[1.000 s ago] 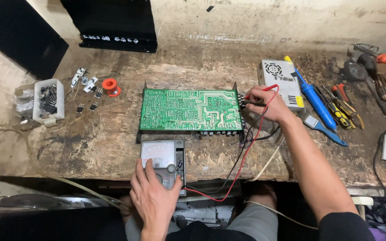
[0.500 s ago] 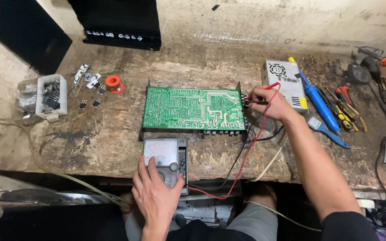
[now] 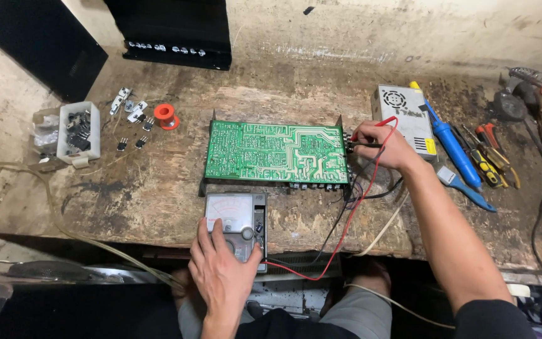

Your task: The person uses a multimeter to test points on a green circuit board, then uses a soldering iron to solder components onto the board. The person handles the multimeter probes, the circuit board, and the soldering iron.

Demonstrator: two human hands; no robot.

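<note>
Two probes in one hand, the meter under the other.

My right hand [image 3: 381,143] pinches the red and black probes [image 3: 371,133] together at the right edge of the green circuit board [image 3: 277,152], which lies flat mid-bench. My left hand [image 3: 224,270] rests spread over the analog meter [image 3: 236,216] at the bench's front edge, fingers on its dial. I judge it best to keep the tips apart, pressed steadily, and read the needle square-on.

Single head camera looks steeply down, fairly near, over the wooden workbench [image 3: 158,188]; far edges perhaps distorted
</note>
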